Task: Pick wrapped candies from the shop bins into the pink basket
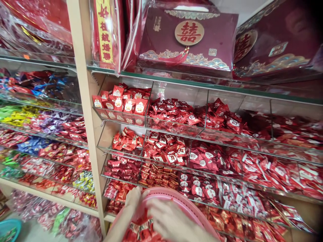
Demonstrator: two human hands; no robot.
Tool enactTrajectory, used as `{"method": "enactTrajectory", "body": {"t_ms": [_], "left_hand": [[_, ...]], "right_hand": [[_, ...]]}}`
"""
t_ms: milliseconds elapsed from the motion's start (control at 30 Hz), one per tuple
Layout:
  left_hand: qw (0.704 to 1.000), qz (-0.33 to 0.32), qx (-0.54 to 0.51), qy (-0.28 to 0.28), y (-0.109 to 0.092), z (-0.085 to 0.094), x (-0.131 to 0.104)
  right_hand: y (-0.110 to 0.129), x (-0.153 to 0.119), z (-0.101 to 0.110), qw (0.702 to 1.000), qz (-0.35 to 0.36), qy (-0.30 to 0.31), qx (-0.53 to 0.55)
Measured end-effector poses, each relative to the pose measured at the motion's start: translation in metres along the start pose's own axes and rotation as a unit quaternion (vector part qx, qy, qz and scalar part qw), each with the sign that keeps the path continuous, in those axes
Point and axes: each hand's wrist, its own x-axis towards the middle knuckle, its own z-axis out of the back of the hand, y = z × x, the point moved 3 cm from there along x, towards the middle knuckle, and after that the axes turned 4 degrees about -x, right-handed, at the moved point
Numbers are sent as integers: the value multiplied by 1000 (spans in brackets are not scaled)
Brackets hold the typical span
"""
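Pink plastic basket [186, 204], one, standing before the wooden-framed shelving [88, 111]; red-wrapped candies [141, 232], loose, lying inside the basket; left hand [133, 197], resting at the basket's far left rim, presumably for steadying it (the fingertips are not showing clearly, so whether they are pinching the rim cannot be told); right hand [168, 215], hovering over the basket's inside, its fingers blurring, so whether they are spreading or closing on a wrapper cannot be told; double-happiness candy packets [204, 158], filling a clear-fronted bin beyond the basket, probably sorted by wrapper for easy finding; the red-wrapped candies in the basket are lying beneath and left of the right hand, inward of the left.
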Motion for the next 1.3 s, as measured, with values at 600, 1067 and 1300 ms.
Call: {"method": "enactTrajectory", "body": {"t_ms": [600, 1067, 1300], "left_hand": [[1000, -7, -20, -12, -3, 4, -2], [999, -20, -20, -26, -1, 2, 0], [1000, -6, -14, -11, -5, 7, -3]], "right_hand": [[-86, 78, 97, 974, -164, -139, -75], [-83, 82, 102, 970, -125, -208, -13], [-64, 69, 110, 960, -112, -250, 61]]}}
